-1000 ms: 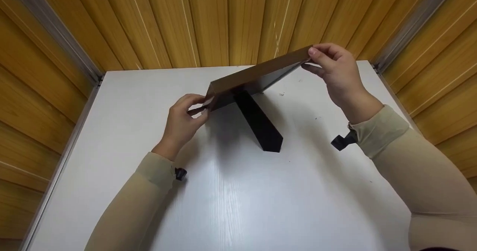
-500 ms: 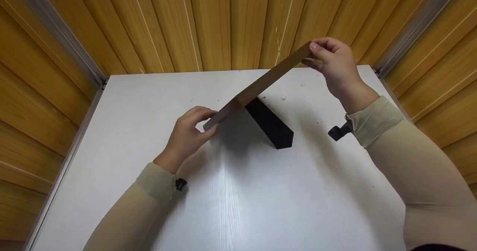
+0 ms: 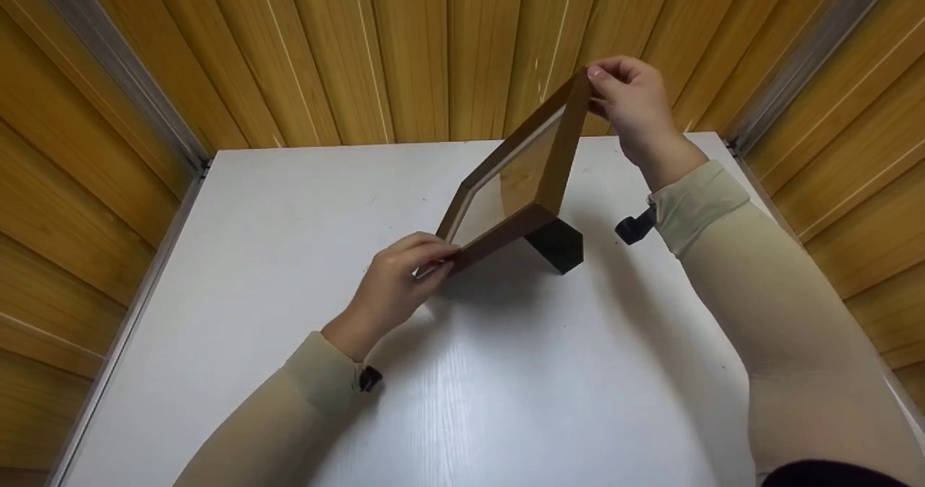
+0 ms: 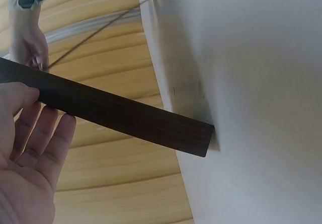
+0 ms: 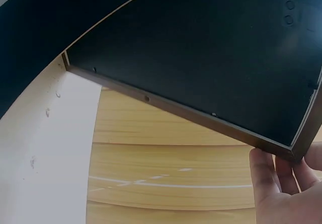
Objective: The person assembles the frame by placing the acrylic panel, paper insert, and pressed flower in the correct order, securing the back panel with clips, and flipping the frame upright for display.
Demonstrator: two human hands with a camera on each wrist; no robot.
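Note:
A brown wooden picture frame [image 3: 569, 140] is tilted over the table, its clear front turned toward the left. Behind it a black stand leg [image 3: 561, 250] sticks out. My left hand [image 3: 394, 285] grips the lower left side, and in the left wrist view its thumb lies on one face of the dark edge [image 4: 121, 114] with fingers on the other. The right hand [image 3: 639, 115] pinches the top right corner. The right wrist view shows the frame's black backing [image 5: 201, 58], with my right fingers [image 5: 264, 171] at a corner.
Beneath the frame is a white table [image 3: 289, 256] with small marks toward the back. Yellow wood-look panels [image 3: 412, 46] wall it in at the back and both sides. A black wrist device [image 3: 636, 227] sticks out from the right cuff.
The frame has turned and been raised more upright, so its front now shows and more of the stand leg is hidden. My left hand moved right and lower; the right hand moved slightly up and left.

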